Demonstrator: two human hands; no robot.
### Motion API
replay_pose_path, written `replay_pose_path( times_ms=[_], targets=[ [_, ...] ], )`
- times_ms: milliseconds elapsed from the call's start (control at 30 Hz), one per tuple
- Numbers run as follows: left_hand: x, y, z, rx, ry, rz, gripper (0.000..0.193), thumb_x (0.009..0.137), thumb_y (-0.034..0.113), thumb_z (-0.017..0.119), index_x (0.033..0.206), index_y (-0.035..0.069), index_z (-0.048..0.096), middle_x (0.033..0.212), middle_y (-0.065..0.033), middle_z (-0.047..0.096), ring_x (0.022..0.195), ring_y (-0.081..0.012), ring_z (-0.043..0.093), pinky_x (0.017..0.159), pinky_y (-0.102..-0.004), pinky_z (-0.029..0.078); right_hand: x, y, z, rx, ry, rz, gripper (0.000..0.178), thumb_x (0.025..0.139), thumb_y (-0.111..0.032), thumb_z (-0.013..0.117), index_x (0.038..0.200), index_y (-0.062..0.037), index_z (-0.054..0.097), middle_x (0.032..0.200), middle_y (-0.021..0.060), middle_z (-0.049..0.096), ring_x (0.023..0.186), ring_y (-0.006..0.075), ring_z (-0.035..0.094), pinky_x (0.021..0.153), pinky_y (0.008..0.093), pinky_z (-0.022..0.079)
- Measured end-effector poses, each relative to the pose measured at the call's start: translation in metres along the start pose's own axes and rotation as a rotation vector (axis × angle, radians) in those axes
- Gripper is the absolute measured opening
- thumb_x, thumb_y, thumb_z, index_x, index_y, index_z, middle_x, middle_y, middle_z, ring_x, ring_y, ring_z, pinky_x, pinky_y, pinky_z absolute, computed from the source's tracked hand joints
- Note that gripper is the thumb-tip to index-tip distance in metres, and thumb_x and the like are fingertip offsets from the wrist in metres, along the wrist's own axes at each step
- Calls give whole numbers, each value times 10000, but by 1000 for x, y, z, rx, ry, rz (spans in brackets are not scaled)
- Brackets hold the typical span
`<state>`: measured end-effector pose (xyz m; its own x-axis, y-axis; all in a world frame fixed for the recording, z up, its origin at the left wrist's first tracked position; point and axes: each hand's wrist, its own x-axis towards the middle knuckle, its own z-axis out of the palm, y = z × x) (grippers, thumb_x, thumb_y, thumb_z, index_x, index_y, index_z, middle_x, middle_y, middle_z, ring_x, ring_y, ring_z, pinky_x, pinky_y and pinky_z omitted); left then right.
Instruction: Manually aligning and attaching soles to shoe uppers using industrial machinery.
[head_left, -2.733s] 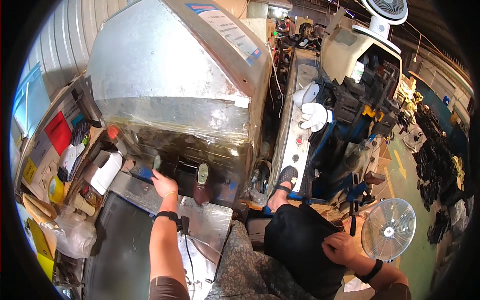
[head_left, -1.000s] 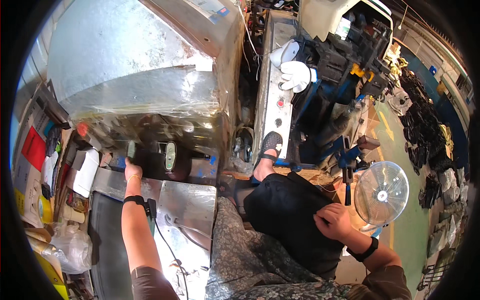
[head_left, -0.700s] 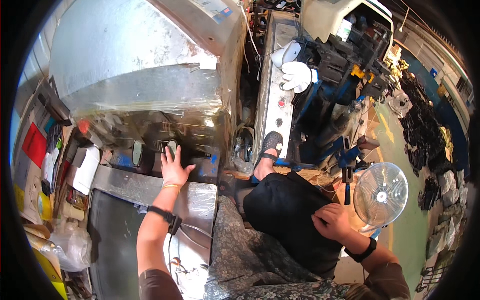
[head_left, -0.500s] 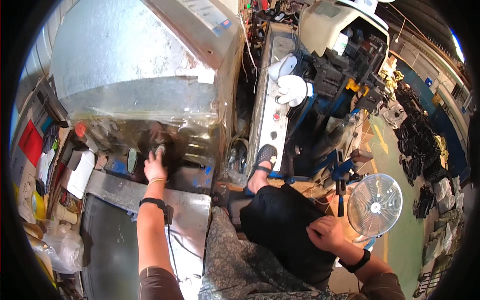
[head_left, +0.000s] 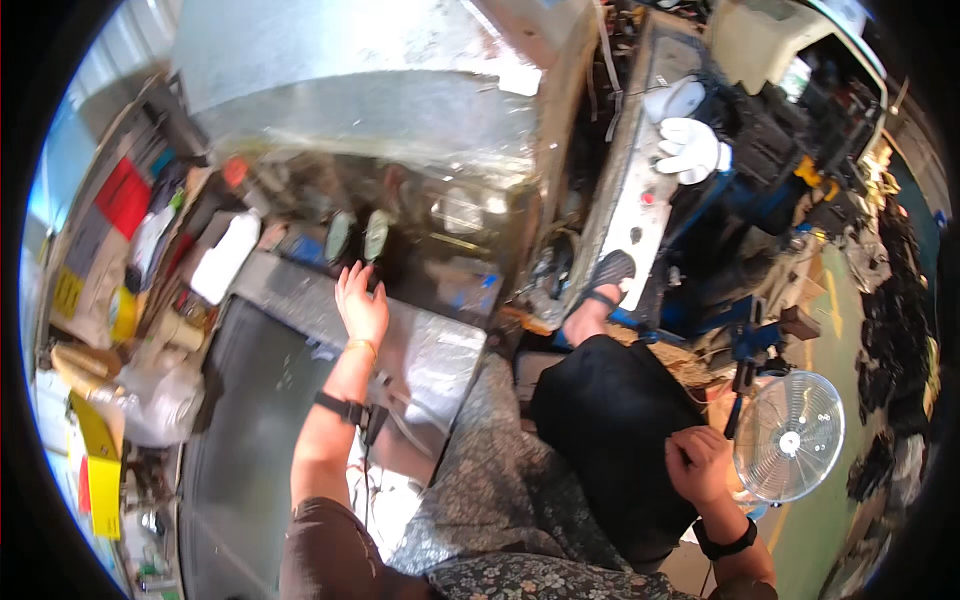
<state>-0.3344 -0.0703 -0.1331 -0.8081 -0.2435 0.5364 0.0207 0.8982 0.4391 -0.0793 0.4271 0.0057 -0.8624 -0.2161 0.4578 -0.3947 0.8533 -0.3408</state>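
The person's left grip (head_left: 362, 300) is released, fingers spread over the edge of the metal counter (head_left: 445, 345). Two green-topped forms (head_left: 376, 237) sit at its twelve o'clock, just by the fingertips; contact is unclear. From there, a white box (head_left: 226, 258) lies at ten o'clock, a white glove (head_left: 690, 152) at two. At four, the right grip (head_left: 697, 466) is curled; whether it holds anything cannot be told.

The hood (head_left: 350, 110) is scuffed metal, the apron (head_left: 485, 430) matt cloth.
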Motion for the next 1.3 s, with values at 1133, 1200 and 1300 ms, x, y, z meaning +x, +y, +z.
replay_pose_path(
  times_ms=[1133,1200,1300],
  targets=[
    [-164,57,-115,152,-592,-602,634,692,354,737,1111,-82,545,1015,-241,651,969,-381,668,816,-433,558,-28,-14,10,1,129,23,62,748,-79,686,722,-59,633,672,117,624,645,330,605,607,416,477],
    [-167,14,-132,-277,-672,-805,398,726,209,663,1011,-63,608,893,-182,666,905,-316,681,740,-394,575,-24,-16,11,-3,136,17,65,742,-73,690,721,-56,631,671,117,623,640,330,606,604,414,476],
    [-199,-45,-155,-1788,-556,-1132,252,745,36,555,970,-38,639,930,-180,669,843,-252,661,663,-358,561,-21,-15,9,-1,127,11,73,744,-70,695,720,-53,627,667,118,621,636,331,604,607,412,475]
  ],
)
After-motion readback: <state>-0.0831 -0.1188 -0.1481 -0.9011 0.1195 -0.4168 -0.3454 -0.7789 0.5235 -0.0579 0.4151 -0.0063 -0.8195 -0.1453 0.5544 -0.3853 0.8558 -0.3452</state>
